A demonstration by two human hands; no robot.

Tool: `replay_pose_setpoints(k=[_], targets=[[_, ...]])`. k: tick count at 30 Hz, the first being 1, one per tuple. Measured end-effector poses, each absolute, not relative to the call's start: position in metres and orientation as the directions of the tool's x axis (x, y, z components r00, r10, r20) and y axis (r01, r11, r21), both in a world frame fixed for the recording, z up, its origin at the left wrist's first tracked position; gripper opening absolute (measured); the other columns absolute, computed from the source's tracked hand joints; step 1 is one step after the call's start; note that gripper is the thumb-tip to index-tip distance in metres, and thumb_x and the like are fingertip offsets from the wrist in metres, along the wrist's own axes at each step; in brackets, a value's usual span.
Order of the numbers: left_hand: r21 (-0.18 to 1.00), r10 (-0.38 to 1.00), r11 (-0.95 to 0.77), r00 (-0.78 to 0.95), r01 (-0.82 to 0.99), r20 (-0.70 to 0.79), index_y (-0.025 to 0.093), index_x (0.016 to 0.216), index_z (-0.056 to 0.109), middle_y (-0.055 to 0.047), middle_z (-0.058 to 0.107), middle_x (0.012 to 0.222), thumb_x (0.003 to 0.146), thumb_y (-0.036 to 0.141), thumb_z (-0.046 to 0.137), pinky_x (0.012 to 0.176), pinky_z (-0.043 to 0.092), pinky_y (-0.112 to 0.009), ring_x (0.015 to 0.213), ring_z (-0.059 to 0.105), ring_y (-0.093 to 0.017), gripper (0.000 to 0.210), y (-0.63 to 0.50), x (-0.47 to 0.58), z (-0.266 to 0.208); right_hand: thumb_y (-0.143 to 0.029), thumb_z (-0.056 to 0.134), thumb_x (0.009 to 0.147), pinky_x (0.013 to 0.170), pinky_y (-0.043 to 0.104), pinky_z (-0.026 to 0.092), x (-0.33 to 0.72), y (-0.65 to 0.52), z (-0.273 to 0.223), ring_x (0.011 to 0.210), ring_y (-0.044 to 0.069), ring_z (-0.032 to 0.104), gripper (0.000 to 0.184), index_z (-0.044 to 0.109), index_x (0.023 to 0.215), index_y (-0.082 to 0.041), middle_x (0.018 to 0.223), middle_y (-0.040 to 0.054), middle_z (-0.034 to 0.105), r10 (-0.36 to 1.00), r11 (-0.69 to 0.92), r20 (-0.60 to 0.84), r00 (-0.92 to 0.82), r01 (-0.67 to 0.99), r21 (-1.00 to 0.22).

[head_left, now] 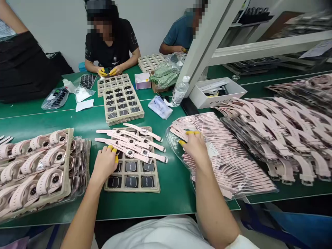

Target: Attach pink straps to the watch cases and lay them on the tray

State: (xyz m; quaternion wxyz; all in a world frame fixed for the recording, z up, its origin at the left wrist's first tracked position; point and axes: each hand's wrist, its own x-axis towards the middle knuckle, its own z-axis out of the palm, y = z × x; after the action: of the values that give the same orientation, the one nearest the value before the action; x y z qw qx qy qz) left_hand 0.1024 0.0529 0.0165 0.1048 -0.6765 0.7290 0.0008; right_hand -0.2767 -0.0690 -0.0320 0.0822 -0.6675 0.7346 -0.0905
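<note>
Pink silicone watch straps (223,152) lie heaped in a clear plastic bag, right of the beige tray of black watch faces (132,174). Yellow-capped fingers (190,132) of the right hand (195,147) curl onto one strap; it looks light, floppy, best pinched near its end. The left hand (105,164) rests open-fingered on an assembled pink watch (129,152). Green table (173,180) between stays bare; its near edge is close.

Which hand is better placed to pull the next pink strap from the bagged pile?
Right. The right hand already rests on the pink straps in the bag; the left hand sits on the tray of watches.
</note>
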Motion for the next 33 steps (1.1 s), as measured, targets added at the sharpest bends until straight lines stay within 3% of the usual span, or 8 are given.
replay_pose_setpoints(k=[5,9,15,18,22,26,29,33], targets=[[-0.103,-0.987,0.061,-0.045,-0.993,-0.155,0.019,0.105,0.070,-0.018,0.072,0.110,0.096,0.016,0.044,0.082,0.050,-0.046,0.107,0.060,-0.037,0.027,0.052,0.113,0.011,-0.025,0.055,0.095,0.092,0.043,0.048,-0.276,-0.072,-0.025,0.111,0.036,0.060,0.030,0.068,0.119,-0.012,0.120,0.0218,0.064,-0.998,0.044,-0.046,-0.036,-0.982,-0.184],[-0.038,-0.984,-0.044,0.050,-0.998,-0.173,0.018,0.098,0.066,-0.016,0.072,0.100,0.094,0.011,0.042,0.079,0.050,-0.042,0.097,0.065,-0.033,0.025,0.060,0.113,0.023,-0.026,0.044,0.100,0.083,0.042,0.048,-0.270,-0.069,-0.016,0.097,0.034,0.064,0.032,0.070,0.113,-0.014,0.104,0.0198,0.070,-0.999,0.017,-0.032,-0.007,-0.942,-0.336],[0.511,-0.965,-0.255,0.249,-0.821,-0.082,0.022,0.110,0.059,-0.009,0.076,0.097,0.101,0.039,0.054,0.074,0.050,-0.034,0.090,0.073,-0.028,0.020,0.055,0.090,0.047,-0.045,0.055,0.101,0.078,0.034,0.049,-0.222,-0.039,-0.016,0.086,0.025,0.065,0.033,0.061,0.125,-0.023,0.101,0.0066,0.072,-0.970,-0.172,0.060,0.234,-0.498,-0.850],[0.764,-0.936,-0.215,0.351,-0.608,0.015,0.022,0.110,0.054,-0.008,0.076,0.098,0.098,0.037,0.058,0.077,0.053,-0.032,0.090,0.074,-0.024,0.020,0.041,0.082,0.042,-0.049,0.070,0.093,0.071,0.032,0.051,-0.204,-0.022,-0.011,0.080,0.021,0.063,0.034,0.062,0.112,-0.023,0.096,0.0047,0.069,-0.929,-0.076,-0.030,0.369,-0.271,-0.959],[0.950,-0.937,-0.056,0.344,-0.308,0.056,0.022,0.114,0.048,-0.006,0.072,0.102,0.101,0.039,0.053,0.068,0.053,-0.025,0.075,0.066,-0.013,0.022,0.027,0.066,0.020,-0.056,0.083,0.082,0.072,0.035,0.055,-0.200,-0.015,0.003,0.082,0.024,0.066,0.037,0.069,0.093,-0.023,0.089,0.0052,0.070,-0.891,0.035,-0.043,0.451,-0.026,-0.999],[0.995,-0.988,0.040,0.145,-0.092,0.053,0.021,0.126,0.049,-0.009,0.070,0.114,0.102,0.035,0.052,0.062,0.052,-0.023,0.075,0.065,-0.011,0.028,0.026,0.038,-0.004,-0.061,0.077,0.088,0.069,0.034,0.058,-0.185,-0.005,0.007,0.079,0.022,0.068,0.040,0.068,0.092,-0.023,0.089,0.0059,0.071,-0.855,0.231,-0.137,0.500,0.131,-0.964],[0.980,-0.990,0.143,-0.019,-0.139,0.142,0.020,0.134,0.057,-0.012,0.070,0.125,0.101,0.024,0.051,0.083,0.059,-0.030,0.098,0.070,-0.018,0.034,0.030,0.025,-0.015,-0.062,0.070,0.094,0.051,0.028,0.054,-0.165,0.008,-0.001,0.057,0.016,0.063,0.042,0.061,0.097,-0.022,0.076,0.0024,0.069,-0.712,0.436,-0.233,0.663,0.157,-0.886],[0.889,-0.927,0.371,-0.167,-0.268,0.336,0.023,0.138,0.063,-0.010,0.068,0.136,0.095,0.010,0.046,0.107,0.054,-0.041,0.124,0.066,-0.023,0.048,0.033,0.024,-0.019,-0.059,0.067,0.096,0.037,0.020,0.042,-0.154,0.018,-0.013,0.043,0.011,0.053,0.040,0.055,0.099,-0.021,0.066,-0.0026,0.065,-0.659,0.499,-0.232,0.715,0.186,-0.846]])
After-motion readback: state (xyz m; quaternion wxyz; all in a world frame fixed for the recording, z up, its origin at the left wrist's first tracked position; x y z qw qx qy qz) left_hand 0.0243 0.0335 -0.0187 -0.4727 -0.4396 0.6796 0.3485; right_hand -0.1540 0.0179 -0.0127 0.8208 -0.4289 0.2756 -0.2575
